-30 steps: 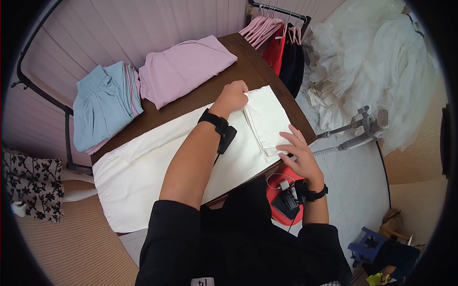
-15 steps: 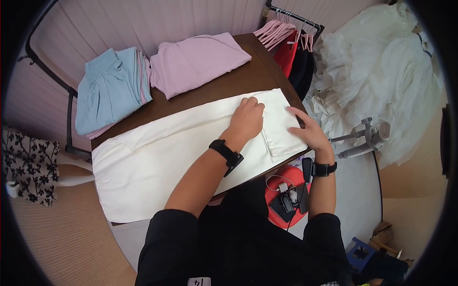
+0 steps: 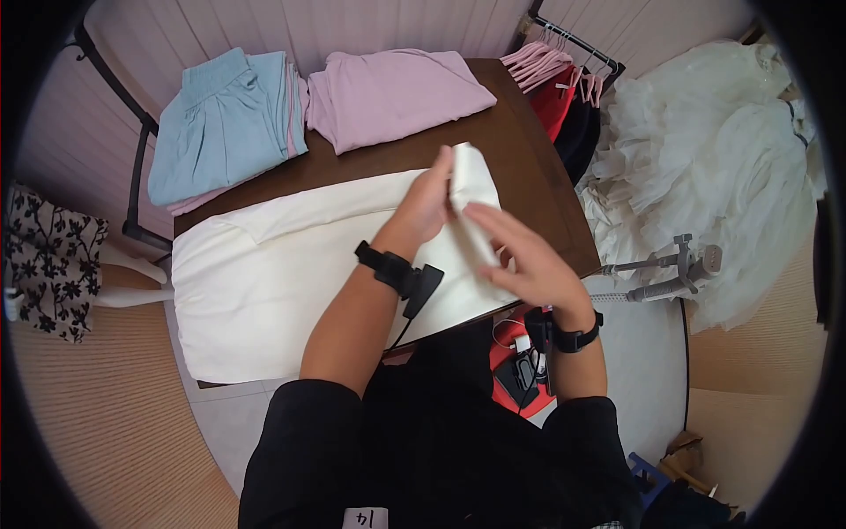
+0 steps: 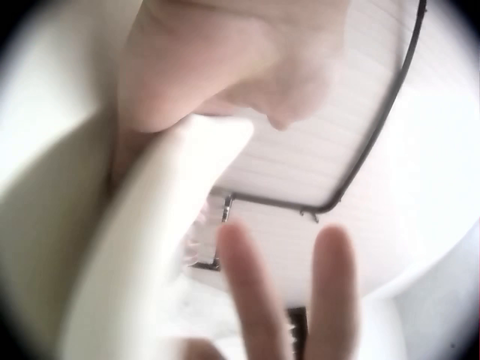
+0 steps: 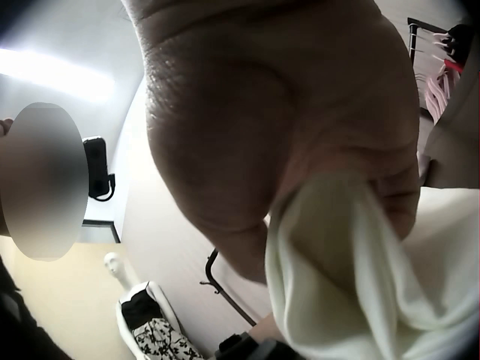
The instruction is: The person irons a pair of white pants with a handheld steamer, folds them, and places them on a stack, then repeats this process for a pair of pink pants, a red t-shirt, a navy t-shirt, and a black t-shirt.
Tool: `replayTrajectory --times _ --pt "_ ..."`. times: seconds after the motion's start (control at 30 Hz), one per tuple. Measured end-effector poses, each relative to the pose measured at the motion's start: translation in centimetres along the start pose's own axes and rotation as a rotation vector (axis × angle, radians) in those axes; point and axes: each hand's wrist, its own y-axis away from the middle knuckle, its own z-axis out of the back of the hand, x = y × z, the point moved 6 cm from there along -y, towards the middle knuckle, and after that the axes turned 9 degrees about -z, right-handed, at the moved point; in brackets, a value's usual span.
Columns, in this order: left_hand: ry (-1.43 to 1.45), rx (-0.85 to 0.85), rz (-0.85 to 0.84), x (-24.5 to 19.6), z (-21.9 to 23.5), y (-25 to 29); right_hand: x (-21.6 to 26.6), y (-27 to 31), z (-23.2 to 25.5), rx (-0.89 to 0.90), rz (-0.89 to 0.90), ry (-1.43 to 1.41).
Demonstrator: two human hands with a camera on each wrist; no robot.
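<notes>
A long white garment (image 3: 291, 264) lies flat across the dark brown table (image 3: 542, 185), its right end a folded part (image 3: 473, 181) raised on edge. My left hand (image 3: 425, 198) grips the far side of that part, thumb pointing up. At the near right side is my right hand (image 3: 533, 264), index finger stretched along the fold. The right wrist view shows white cloth (image 5: 330, 262) bunched between the right thumb and fingers. In the left wrist view, the left hand (image 4: 217, 67) holds the cloth edge (image 4: 165, 202), and two straight fingertips (image 4: 334, 255) of the other hand stand beside it.
Folded blue trousers (image 3: 225, 123) and a pink garment (image 3: 397, 97) lie along the table's back. A grey metal stand (image 3: 679, 264) is at the right, before a white tulle gown (image 3: 705, 167). A red stool (image 3: 507, 401) bearing devices stands beneath the near edge.
The folded right end lay flat before and now stands lifted and tipped leftward. My right hand has come left from the table's right edge onto it; the left hand has turned thumb-up.
</notes>
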Motion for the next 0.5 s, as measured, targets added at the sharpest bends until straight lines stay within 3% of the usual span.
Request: replayTrajectory --times 0.1,0.17,0.2,0.27,0.3,0.47,0.5 --pt "0.077 0.065 0.097 -1.9 1.6 1.4 -1.3 0.5 -2.0 -0.003 0.071 0.002" --pt "0.052 0.051 0.095 -1.9 2.7 1.9 -3.1 1.1 -1.8 -0.100 -0.017 -0.018" --pt "-0.092 0.022 0.005 -2.1 3.4 2.2 -3.8 1.4 -2.2 -0.095 -0.018 -0.013" --pt "-0.233 -0.008 -0.080 -2.5 4.0 2.4 -4.5 2.1 -2.3 -0.355 0.109 0.386" --pt "-0.265 -0.021 -0.079 -2.5 4.3 2.4 -5.7 2.1 -3.5 -0.270 0.054 0.391" --pt "-0.371 -0.056 -0.122 -2.4 5.6 1.9 -6.6 3.4 -5.0 -0.235 -0.004 0.499" --pt "-0.556 -0.076 -0.146 -2.9 6.2 1.8 -6.6 3.6 -4.9 -0.232 -0.011 0.470"
